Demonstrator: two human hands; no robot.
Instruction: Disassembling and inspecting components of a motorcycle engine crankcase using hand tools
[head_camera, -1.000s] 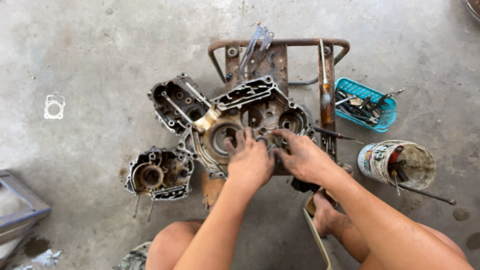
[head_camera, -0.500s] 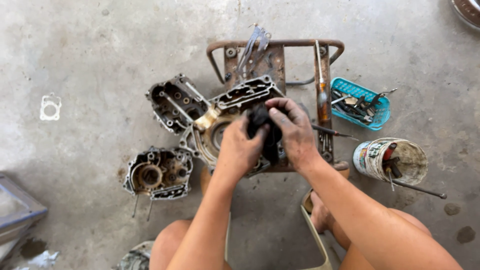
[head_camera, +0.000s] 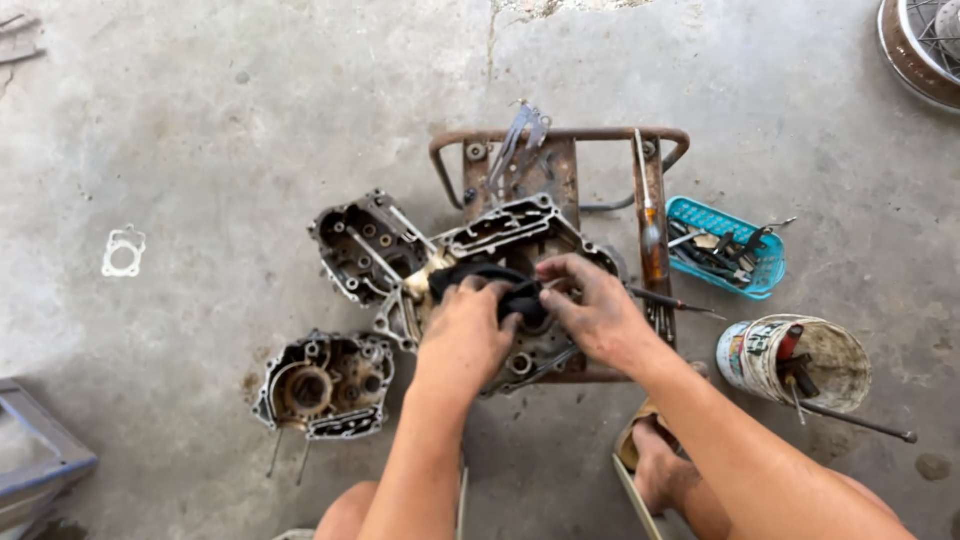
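- Gripping a black rubbery part (head_camera: 497, 290), both hands are closed on it together: the left hand (head_camera: 463, 335) from below, the right hand (head_camera: 590, 310) from the side.
- That part sits over the middle of the engine case (head_camera: 520, 240), which rests on a rusty metal stand (head_camera: 560, 160) on the concrete floor (head_camera: 250, 120).
- Two more case halves (head_camera: 365, 245) (head_camera: 325, 385) lie just left of it; a blue basket (head_camera: 730, 245) and a bucket (head_camera: 800, 360) stand to the right.
- My guess: the part is being worked at the case, so the next move needs a firm, even grip.
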